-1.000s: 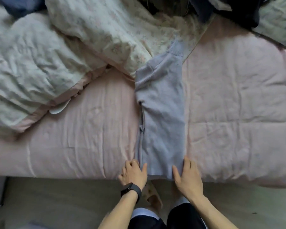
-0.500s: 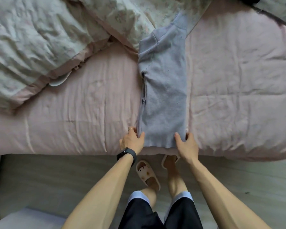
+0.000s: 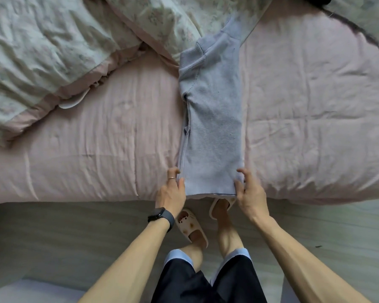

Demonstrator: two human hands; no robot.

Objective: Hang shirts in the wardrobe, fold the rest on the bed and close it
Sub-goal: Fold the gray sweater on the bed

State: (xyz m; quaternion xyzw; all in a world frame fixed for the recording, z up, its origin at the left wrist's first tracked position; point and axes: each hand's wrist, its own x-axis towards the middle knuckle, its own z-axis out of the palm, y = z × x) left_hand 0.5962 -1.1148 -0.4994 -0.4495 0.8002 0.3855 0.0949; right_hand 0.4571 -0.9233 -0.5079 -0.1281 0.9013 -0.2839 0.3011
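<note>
At 6 o'clock edge of bed (image 3: 96, 149) | my left hand (image 3: 171, 191) pinches sweater (image 3: 212, 127) hem at 7, right hand (image 3: 248, 191) at 5 | both corners gripped so the fold toward 12 goes square

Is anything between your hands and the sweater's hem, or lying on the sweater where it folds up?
Nothing visible. The left hand and right hand pinch the sweater at its hem corners, and nothing lies on top of it.
</note>
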